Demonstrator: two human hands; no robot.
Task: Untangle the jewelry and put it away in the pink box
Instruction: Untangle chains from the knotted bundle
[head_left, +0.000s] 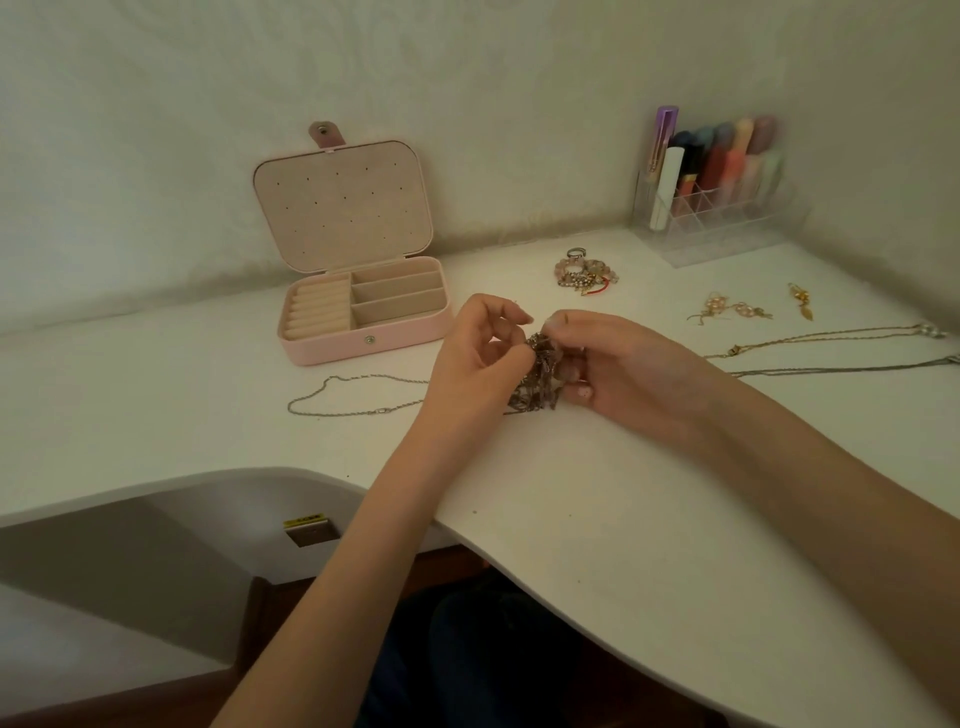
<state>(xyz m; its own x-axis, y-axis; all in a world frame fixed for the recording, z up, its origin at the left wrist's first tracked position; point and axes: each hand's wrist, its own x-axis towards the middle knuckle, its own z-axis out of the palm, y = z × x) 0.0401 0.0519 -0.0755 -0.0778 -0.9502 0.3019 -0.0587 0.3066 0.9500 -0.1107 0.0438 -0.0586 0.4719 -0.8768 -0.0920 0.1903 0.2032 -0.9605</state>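
Note:
A tangled clump of beaded chain (540, 376) sits between my two hands just above the white desk. My left hand (475, 353) pinches its upper left part with curled fingers. My right hand (623, 369) grips its right side, thumb on top. The pink box (363, 340) stands open to the left behind my hands, lid up, its compartments empty. A thin silver chain (343, 400) lies on the desk in front of the box. A pile of bracelets and rings (584, 273) lies behind my hands.
Gold earrings (727, 312) and one more earring (800, 301) lie at the right. Two long necklaces (831, 351) stretch toward the right edge. A clear organiser with lipsticks (711, 182) stands in the back right corner. The desk's curved front edge (467, 525) runs below my forearms.

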